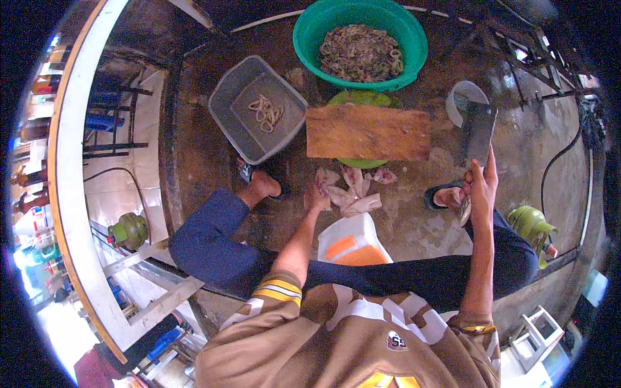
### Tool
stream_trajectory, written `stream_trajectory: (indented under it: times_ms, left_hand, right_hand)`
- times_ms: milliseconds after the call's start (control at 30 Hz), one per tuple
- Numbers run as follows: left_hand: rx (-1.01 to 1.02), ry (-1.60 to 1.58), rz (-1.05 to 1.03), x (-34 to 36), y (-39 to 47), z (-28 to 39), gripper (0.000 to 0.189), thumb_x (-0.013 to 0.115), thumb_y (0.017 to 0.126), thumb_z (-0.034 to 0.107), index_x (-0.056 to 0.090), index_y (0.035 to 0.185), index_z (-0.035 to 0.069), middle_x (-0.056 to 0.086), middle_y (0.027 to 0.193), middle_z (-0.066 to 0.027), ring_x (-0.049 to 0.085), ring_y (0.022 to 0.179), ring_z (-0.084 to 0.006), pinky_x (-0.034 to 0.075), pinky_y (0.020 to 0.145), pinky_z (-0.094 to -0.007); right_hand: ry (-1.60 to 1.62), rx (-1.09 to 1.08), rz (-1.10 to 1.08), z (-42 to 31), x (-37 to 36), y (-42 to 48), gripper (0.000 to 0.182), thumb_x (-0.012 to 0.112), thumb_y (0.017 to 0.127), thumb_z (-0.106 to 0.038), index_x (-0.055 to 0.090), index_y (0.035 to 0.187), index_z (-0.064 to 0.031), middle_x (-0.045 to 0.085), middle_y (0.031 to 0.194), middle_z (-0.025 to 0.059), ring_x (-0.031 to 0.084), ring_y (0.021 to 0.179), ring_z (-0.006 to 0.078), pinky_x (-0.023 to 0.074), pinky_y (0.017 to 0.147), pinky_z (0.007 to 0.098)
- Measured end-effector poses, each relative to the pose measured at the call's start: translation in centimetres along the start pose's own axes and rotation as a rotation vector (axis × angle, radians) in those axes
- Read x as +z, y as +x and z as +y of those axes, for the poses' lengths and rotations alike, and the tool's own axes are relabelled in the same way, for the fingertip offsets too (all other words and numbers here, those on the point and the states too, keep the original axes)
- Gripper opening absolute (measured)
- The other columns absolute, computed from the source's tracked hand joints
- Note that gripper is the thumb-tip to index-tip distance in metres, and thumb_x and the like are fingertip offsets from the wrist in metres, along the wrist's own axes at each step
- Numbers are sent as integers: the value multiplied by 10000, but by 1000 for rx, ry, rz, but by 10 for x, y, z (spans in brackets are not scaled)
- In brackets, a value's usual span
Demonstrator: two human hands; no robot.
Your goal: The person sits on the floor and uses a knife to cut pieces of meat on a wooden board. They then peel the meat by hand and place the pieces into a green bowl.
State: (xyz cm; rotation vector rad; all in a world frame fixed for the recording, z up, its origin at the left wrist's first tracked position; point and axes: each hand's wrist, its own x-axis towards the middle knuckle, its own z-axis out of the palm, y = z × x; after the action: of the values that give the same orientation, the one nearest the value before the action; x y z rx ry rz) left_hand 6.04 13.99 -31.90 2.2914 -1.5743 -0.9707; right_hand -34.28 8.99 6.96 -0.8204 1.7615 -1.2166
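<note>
My right hand (480, 189) grips a cleaver (478, 128) by its handle, its broad dark blade pointing away from me over the floor. Down at the left edge of a small pile of pale squid bodies (356, 186) is my left hand (318, 193). Its fingers touch one squid piece (327, 176), but whether they close around it is unclear. Just beyond the pile, a wooden cutting board (367, 133) rests on a green support (361, 163), partly hidden beneath it. A grey plastic basin (224, 104) left of the board holds several pale squid rings (266, 111).
Behind the board stands a large green tub (308, 53) filled with cut pieces (361, 53). A white container with orange patches (347, 228) sits between my legs. At right are a small pail (453, 104) and a green gas cylinder (526, 220); another cylinder (131, 230) stands left.
</note>
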Motion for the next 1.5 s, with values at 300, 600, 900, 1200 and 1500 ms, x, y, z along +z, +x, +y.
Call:
stream_trajectory:
  times_ms: [300, 600, 900, 1200, 1500]
  left_hand:
    - [-104, 89, -21, -8, -15, 14, 447, 568, 916, 470, 679, 1121, 88, 689, 1082, -188, 657, 994, -377, 531, 837, -437]
    - [125, -449, -164, -45, -18, 36, 325, 586, 863, 324, 641, 1076, 85, 647, 958, -109, 620, 886, -278, 520, 806, -401]
    - [-399, -1304, -454, -109, -26, 80, 245, 560, 900, 281, 645, 1062, 118, 677, 1030, -74, 636, 1026, -273, 499, 942, -460]
    - [-247, -1399, -610, -164, -65, 133, 331, 559, 917, 252, 586, 1229, 143, 682, 1114, -50, 655, 1024, -245, 550, 860, -456]
    - [-486, -1522, -460, -146, -66, 103, 386, 648, 881, 301, 591, 1204, 99, 687, 1070, -106, 667, 998, -284, 529, 918, -501]
  right_hand:
    - [-106, -7, 9, 37, 3, 19, 611, 569, 995, -177, 291, 1540, -187, 462, 666, -27, 400, 476, 48, 363, 393, 222]
    - [-552, -207, 73, 172, -2, 15, 649, 573, 920, -103, 331, 1518, -181, 648, 1106, 135, 601, 778, 249, 495, 670, 371]
    - [-861, 115, -39, 250, 69, -50, 659, 551, 905, -242, 313, 1519, -260, 593, 1085, 301, 631, 927, 455, 498, 781, 522]
    - [-971, -77, -82, 306, 115, -51, 878, 694, 845, -301, 190, 1560, -225, 500, 1029, 294, 562, 923, 466, 473, 818, 513]
    - [-807, 7, -272, 347, 125, -59, 984, 749, 786, -201, 135, 1555, -205, 432, 1363, 331, 493, 1208, 501, 458, 975, 520]
